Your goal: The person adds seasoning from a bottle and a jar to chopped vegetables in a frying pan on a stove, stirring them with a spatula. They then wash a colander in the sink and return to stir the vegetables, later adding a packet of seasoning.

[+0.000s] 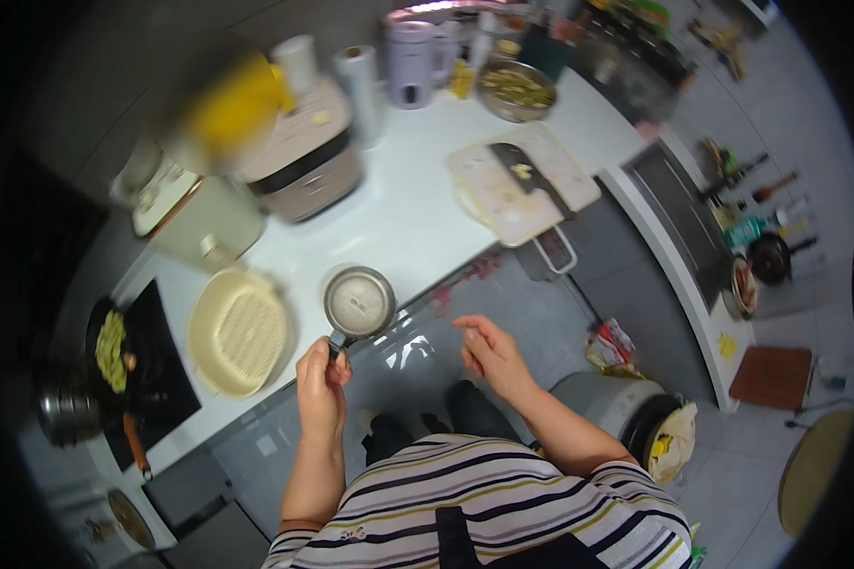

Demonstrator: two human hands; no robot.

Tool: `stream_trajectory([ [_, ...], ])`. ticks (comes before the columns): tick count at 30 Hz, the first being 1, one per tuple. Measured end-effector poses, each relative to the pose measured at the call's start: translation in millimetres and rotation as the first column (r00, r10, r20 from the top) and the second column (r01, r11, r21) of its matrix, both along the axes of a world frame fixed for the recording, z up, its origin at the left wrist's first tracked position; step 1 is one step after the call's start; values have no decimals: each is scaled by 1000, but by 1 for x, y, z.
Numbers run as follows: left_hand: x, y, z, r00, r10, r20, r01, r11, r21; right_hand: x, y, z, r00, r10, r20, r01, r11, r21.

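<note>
My left hand grips the dark handle of a small round metal pan. The pan is at the counter's front edge, its open top facing me; whether it touches the counter cannot be seen. My right hand is in front of my body over the floor, holding nothing, with the index finger stretched out and the others loosely curled. Left of the metal pan, a cream air fryer basket with a ribbed base sits on the white counter.
A cutting board carrying a cleaver lies at the right, near a steel bowl of green food. At far left a frying pan holds green food on a black cooktop. A waste bin stands right of my legs.
</note>
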State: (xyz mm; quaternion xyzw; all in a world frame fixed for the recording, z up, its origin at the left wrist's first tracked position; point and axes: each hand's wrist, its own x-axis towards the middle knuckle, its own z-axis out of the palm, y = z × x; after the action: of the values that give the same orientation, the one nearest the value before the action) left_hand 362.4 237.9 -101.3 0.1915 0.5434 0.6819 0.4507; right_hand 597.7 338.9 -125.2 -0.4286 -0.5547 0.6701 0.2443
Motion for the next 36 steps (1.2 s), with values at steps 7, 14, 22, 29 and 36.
stream_trajectory([
  [7, 178, 186, -11, 933, -353, 73, 351, 936, 35, 222, 34, -36, 915, -385, 121, 388, 922, 2],
  [14, 342, 379, -15, 824, -562, 78, 547, 823, 154, 360, 115, -37, 699, -543, 464, 440, 839, 320],
  [22, 505, 626, -68, 772, -636, -11, 626, 757, 186, 505, 210, -133, 282, -548, 787, 369, 820, 438],
  [29, 638, 837, -117, 781, -624, -11, 615, 767, 185, 586, 282, -206, -70, -449, 891, 292, 845, 449],
  [36, 718, 943, -206, 773, -631, 62, 626, 775, 83, 591, 297, -198, 19, -189, 982, 290, 941, 175],
])
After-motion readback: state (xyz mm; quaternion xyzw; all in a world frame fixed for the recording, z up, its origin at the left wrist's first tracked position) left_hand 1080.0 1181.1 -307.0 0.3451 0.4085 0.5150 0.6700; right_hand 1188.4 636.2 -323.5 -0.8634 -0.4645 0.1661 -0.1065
